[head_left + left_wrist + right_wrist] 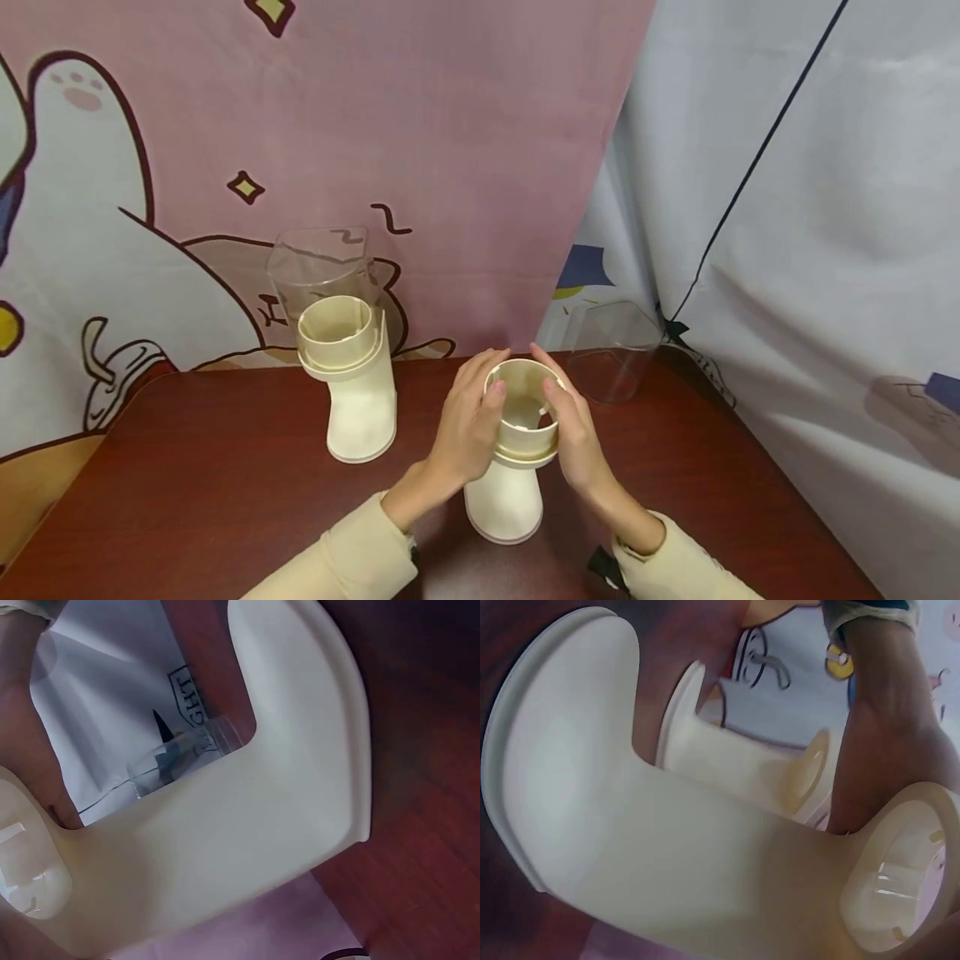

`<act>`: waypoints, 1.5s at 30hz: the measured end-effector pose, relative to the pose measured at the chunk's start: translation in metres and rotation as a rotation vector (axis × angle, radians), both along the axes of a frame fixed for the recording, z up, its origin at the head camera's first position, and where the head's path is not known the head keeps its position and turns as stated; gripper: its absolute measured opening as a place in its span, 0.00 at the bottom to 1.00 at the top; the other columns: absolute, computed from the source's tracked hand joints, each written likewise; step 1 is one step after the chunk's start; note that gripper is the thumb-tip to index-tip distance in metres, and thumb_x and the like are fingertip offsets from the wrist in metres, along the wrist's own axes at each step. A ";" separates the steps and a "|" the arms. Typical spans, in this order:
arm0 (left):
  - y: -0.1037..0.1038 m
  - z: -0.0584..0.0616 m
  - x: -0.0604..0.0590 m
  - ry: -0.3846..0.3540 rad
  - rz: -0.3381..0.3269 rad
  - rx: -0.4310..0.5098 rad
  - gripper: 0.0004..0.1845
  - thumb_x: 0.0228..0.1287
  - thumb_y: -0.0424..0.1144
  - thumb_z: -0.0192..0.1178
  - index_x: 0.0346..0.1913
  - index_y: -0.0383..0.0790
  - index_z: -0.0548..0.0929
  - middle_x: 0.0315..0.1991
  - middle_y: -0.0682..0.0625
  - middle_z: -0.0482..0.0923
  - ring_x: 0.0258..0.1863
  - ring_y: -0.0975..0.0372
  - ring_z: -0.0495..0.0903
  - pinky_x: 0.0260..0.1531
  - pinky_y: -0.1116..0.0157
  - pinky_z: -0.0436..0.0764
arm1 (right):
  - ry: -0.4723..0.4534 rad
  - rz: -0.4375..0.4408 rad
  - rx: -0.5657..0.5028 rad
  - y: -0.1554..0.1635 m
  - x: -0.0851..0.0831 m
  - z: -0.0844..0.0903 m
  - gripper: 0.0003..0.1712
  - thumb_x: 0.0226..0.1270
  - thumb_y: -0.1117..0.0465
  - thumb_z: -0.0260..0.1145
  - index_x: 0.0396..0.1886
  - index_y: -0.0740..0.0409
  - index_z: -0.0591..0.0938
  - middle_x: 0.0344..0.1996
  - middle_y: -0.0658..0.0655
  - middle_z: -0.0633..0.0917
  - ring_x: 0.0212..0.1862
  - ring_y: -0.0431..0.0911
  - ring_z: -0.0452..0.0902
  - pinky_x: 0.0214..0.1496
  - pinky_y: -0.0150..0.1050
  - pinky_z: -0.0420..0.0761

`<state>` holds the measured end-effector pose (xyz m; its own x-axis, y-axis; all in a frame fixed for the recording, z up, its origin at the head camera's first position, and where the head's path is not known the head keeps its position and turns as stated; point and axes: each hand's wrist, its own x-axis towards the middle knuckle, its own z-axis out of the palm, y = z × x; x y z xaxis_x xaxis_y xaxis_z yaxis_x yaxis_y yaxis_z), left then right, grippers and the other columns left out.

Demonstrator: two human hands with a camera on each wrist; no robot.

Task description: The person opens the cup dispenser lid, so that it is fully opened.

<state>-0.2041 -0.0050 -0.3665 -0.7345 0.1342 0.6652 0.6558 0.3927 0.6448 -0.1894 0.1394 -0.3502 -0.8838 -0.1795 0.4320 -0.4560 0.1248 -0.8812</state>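
Left hand (pixel 468 425) and right hand (pixel 573 429) curl around the near cream base (pixel 513 467), gripping its collar at 9 and 3 o'clock; 1 clear container (pixel 611 350) stands at 1 o'clock.

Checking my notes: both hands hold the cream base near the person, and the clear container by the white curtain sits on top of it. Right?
Not quite. In the head view, both hands hold the cream base, but the clear container stands apart on the table.

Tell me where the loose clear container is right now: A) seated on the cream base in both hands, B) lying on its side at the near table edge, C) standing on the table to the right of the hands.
C: the clear container stands apart on the table, right of the held base.
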 end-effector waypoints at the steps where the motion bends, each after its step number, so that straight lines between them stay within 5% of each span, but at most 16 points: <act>1: 0.003 -0.001 -0.004 0.002 0.005 -0.005 0.33 0.67 0.59 0.26 0.59 0.42 0.70 0.58 0.48 0.69 0.61 0.59 0.64 0.57 0.54 0.65 | -0.002 -0.008 -0.010 0.002 -0.004 -0.001 0.26 0.72 0.53 0.37 0.65 0.58 0.61 0.64 0.50 0.65 0.65 0.44 0.57 0.61 0.26 0.60; 19: 0.030 -0.001 -0.055 0.014 0.013 -0.021 0.36 0.66 0.60 0.23 0.60 0.39 0.69 0.57 0.47 0.70 0.57 0.57 0.67 0.56 0.58 0.67 | -0.020 -0.080 -0.046 0.025 -0.050 0.000 0.27 0.71 0.52 0.37 0.63 0.60 0.64 0.62 0.52 0.68 0.64 0.41 0.58 0.64 0.34 0.57; 25: 0.039 -0.002 -0.080 -0.007 0.010 -0.033 0.30 0.67 0.53 0.28 0.61 0.39 0.67 0.56 0.45 0.71 0.54 0.56 0.70 0.54 0.57 0.68 | -0.027 -0.085 -0.061 0.035 -0.075 -0.003 0.26 0.71 0.52 0.37 0.63 0.59 0.65 0.63 0.52 0.67 0.65 0.42 0.57 0.66 0.40 0.55; 33: 0.048 0.001 -0.113 -0.014 0.028 -0.045 0.30 0.67 0.50 0.29 0.61 0.34 0.66 0.54 0.43 0.72 0.53 0.55 0.71 0.55 0.57 0.68 | -0.020 -0.078 -0.048 0.037 -0.090 0.015 0.27 0.71 0.58 0.33 0.64 0.67 0.62 0.63 0.65 0.63 0.64 0.50 0.57 0.66 0.49 0.52; 45: 0.058 0.003 -0.141 -0.077 0.072 -0.055 0.30 0.65 0.52 0.30 0.62 0.38 0.66 0.56 0.44 0.71 0.57 0.55 0.69 0.57 0.59 0.66 | -0.035 -0.083 -0.066 0.046 -0.122 0.014 0.29 0.72 0.55 0.33 0.63 0.70 0.61 0.63 0.64 0.64 0.65 0.50 0.55 0.68 0.46 0.51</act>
<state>-0.3453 0.0529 -0.3634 -0.7919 0.1139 0.5999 0.5743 0.4729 0.6683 -0.3114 0.1855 -0.3366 -0.9091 -0.0774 0.4094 -0.4157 0.1016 -0.9038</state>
